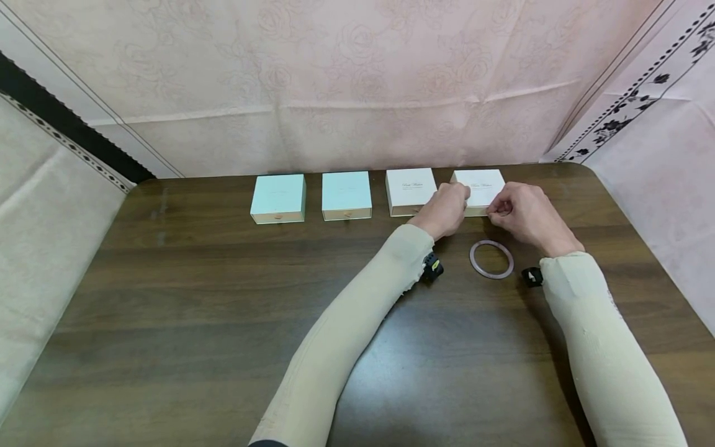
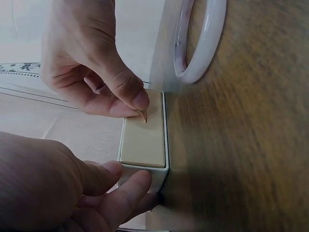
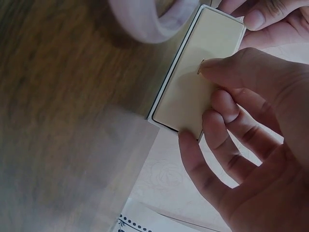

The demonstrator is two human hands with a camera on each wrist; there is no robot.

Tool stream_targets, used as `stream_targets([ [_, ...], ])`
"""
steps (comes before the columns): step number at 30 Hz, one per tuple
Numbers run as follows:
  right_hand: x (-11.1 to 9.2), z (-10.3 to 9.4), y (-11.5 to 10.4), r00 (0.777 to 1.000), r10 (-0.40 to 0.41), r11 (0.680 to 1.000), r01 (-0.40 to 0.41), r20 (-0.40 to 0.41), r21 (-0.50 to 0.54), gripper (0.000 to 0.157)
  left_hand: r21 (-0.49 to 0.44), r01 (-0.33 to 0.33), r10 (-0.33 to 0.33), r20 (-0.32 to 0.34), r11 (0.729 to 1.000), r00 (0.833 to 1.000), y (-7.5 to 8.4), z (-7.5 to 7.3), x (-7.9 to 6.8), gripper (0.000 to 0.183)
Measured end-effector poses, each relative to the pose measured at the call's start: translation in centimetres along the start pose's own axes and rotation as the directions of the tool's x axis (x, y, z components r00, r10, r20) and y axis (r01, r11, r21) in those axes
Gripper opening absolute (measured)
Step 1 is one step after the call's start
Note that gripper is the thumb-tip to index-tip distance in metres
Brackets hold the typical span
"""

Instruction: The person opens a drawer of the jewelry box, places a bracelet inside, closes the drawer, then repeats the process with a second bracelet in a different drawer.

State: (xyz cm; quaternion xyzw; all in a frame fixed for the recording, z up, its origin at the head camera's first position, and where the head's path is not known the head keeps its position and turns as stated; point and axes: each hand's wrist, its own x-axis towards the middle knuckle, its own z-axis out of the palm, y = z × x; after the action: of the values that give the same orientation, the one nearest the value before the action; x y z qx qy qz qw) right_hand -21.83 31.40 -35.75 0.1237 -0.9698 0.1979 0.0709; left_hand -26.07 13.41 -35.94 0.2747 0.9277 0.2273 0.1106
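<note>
A white drawer box with a cream drawer front is the rightmost of the boxes along the table's back edge. My left hand holds its left end, thumb near the top edge and fingers along the side. With thumb and index finger, my right hand pinches the small pull tab at the middle of the drawer front. One other right fingertip rests by the drawer's right end. The drawer front sits flush within the white sleeve. A pale lilac bangle lies flat on the table in front of the box.
Another white box stands just left of my left hand. Further left are two pale mint boxes, one nearer and one at the row's end. Behind the brown wooden table hangs a pink floral cloth.
</note>
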Motion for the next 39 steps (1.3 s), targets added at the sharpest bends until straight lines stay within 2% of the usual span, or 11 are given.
stream_targets([
  [13, -0.06, -0.05, -0.07, 1.0, -0.028, 0.999, 0.028, 0.011, -0.041, 0.009, 0.007, 0.01, -0.01, -0.012, 1.0, 1.0, 0.11, 0.14, -0.1, 0.023],
  [23, -0.17, -0.15, -0.13, 1.0, -0.024, 0.999, 0.025, 0.018, -0.045, 0.007, 0.026, -0.009, 0.01, -0.025, 1.0, 1.0, 0.05, 0.19, -0.12, 0.024],
  [39, -0.31, -0.66, -0.64, 0.998, 0.051, 0.995, -0.048, 0.032, -0.089, 0.007, 0.02, -0.02, 0.02, -0.036, 1.0, 0.999, -0.18, 0.13, -0.3, 0.026],
])
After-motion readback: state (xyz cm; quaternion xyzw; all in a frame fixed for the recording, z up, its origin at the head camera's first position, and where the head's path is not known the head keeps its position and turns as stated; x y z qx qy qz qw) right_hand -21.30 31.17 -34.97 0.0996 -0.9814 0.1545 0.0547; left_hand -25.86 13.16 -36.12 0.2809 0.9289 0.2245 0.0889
